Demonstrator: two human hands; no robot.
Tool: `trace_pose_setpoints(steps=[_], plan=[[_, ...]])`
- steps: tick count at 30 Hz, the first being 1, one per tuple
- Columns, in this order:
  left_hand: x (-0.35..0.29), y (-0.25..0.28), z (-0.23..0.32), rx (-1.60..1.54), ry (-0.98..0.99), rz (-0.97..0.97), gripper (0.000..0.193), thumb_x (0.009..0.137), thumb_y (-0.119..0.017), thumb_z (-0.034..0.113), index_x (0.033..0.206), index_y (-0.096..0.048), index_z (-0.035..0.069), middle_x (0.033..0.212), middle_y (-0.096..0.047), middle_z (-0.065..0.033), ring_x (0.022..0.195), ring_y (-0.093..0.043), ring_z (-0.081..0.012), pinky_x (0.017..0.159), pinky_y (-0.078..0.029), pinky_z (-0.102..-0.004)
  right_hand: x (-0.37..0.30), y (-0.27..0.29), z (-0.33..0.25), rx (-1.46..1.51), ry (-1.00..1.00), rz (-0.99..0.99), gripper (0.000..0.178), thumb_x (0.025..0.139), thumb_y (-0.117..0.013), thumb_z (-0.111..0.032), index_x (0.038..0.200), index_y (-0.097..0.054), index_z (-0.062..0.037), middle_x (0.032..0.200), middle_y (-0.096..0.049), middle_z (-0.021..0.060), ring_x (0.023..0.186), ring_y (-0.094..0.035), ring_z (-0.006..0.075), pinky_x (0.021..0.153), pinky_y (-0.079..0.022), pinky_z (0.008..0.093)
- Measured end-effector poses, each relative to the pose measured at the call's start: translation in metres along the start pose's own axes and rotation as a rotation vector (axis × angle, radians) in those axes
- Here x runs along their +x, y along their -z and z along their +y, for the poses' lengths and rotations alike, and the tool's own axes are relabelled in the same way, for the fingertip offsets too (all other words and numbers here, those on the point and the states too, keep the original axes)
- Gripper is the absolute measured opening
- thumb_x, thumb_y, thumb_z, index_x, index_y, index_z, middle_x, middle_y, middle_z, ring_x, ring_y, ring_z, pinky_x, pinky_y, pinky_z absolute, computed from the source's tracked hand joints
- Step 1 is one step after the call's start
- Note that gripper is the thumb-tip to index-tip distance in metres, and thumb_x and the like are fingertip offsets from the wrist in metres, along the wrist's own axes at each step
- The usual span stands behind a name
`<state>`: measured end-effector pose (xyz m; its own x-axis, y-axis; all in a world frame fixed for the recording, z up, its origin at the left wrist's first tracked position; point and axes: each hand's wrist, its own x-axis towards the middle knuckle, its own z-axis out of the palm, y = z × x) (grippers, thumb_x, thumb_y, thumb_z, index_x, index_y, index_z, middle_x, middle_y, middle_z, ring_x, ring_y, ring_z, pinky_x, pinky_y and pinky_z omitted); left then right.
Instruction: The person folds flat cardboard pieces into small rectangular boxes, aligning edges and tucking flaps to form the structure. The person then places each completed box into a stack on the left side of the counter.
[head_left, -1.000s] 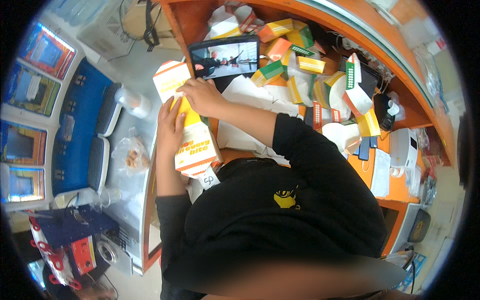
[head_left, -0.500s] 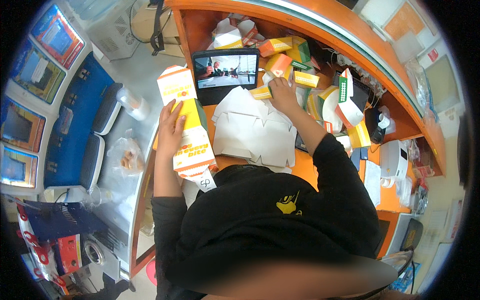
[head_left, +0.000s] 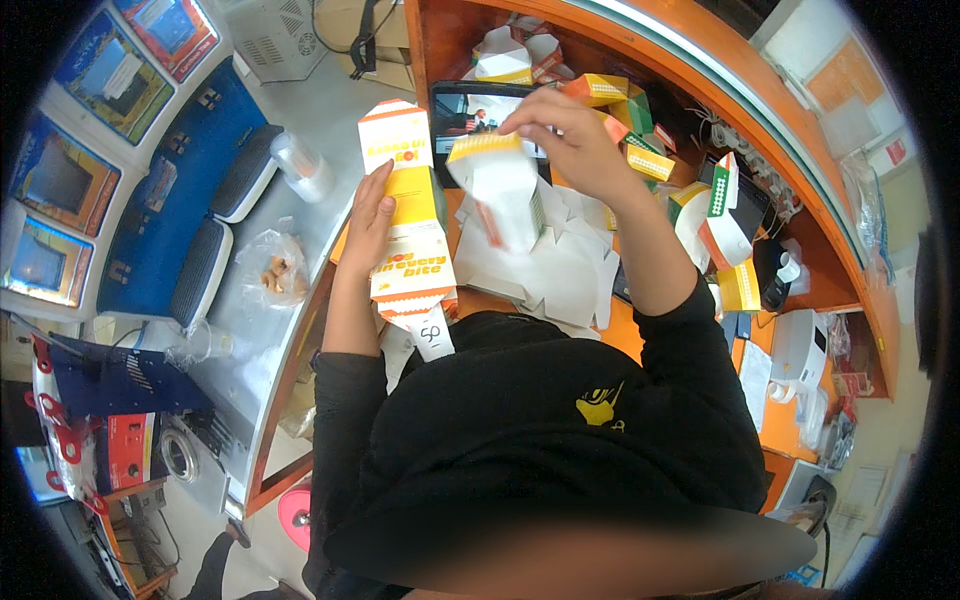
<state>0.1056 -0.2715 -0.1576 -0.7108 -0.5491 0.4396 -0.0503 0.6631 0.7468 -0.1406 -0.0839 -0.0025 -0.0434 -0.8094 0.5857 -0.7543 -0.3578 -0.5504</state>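
My right hand (head_left: 575,140) is raised in front of the tablet, its fingers closed at the yellow upper edge of a white cardboard food carton (head_left: 508,200). Motion blurs this carton, which hangs over a heap of white, partly folded cartons (head_left: 575,250) on the orange desk. On the left, my left hand (head_left: 368,225) lies with fingers extended on a stack of flat printed cartons (head_left: 412,262), white, yellow and orange. A paper slip with handwriting (head_left: 432,333) sticks out at the stack's near end.
A tablet (head_left: 462,115) playing a video stands at the back. Folded yellow, green and orange cartons (head_left: 650,163) pile up along the right under the orange shelf edge. Left is a metal counter with plastic cups (head_left: 302,170), a plastic bag (head_left: 275,270) and a blue drinks machine (head_left: 165,195).
My right hand has lifted up and slightly left, bringing the carton up in front of the tablet. The whole view has shifted a little; my left hand stays on the stack.
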Motion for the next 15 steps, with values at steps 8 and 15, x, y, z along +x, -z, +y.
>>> trace_pose_setpoints(steps=[8,15], plan=[[-0.002,-0.001,-0.004,-0.029,0.040,-0.001,0.054,0.104,-0.043,0.038,0.149,-0.042,0.008,0.152,-0.041,-0.0174,0.145,-0.028,-0.0401,0.120,-0.019,-0.0465,-0.013,-0.057,0.105,-0.626,-0.697,-0.233,0.059,0.090,-0.064,-0.047,0.129,-0.057,-0.0044,0.127,-0.061,0.0191,0.117,-0.060,0.0365,0.098,-0.047,0.0467],[-0.003,-0.004,-0.013,-0.035,0.061,0.005,0.054,0.104,-0.042,0.039,0.150,-0.041,0.011,0.153,-0.039,-0.0173,0.145,-0.026,-0.0408,0.120,-0.019,-0.0467,-0.113,-0.096,0.193,-0.196,-1.154,-0.590,0.051,0.079,-0.077,-0.044,0.091,-0.069,0.0048,0.083,-0.070,0.0162,0.059,-0.065,0.0225,0.061,-0.053,0.0385]])
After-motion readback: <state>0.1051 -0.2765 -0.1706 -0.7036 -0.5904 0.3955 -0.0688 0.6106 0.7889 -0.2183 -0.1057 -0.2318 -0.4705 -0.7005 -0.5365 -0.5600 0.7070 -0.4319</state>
